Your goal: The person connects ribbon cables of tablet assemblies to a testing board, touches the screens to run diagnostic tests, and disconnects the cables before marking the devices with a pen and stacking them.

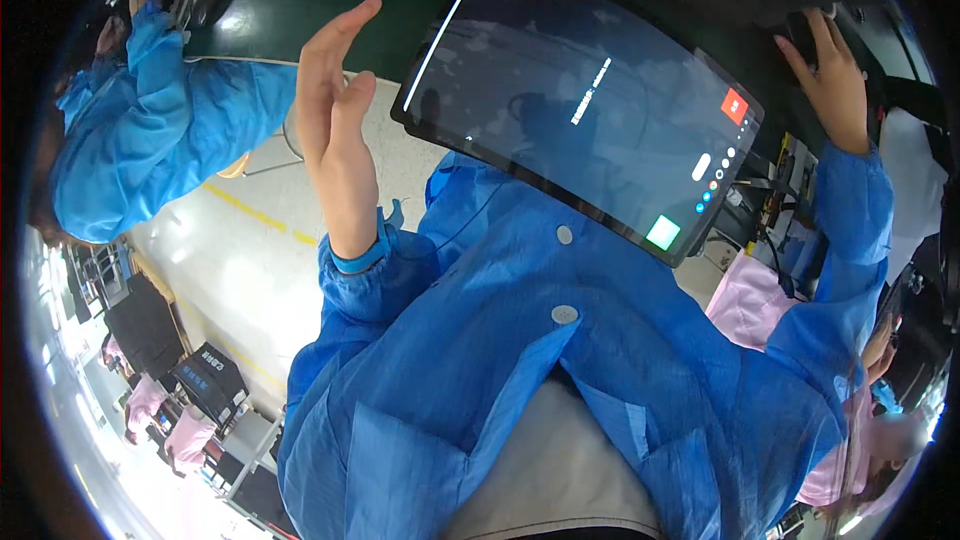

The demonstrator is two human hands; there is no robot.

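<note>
A tablet (590,110) with a dark, lit screen is tilted in front of my chest. It shows a white line, small icons, a red block and a green block. To the left of the tablet, my left hand (338,130) is raised in the air. Its fingers are stretched out and the thumb stands apart, with nothing in it. On the far right, my right hand (838,85) reaches to the dark work surface. Its thumb and fingers lie around a small black object (802,35), whose kind is too dark to make out.
A dark green tabletop (290,10) lies beyond the tablet. At the left sits a co-worker in a blue smock (150,155), with arms on the table. Cables and small equipment (785,210) are under my right arm. A black box (210,377) stands lower left.
</note>
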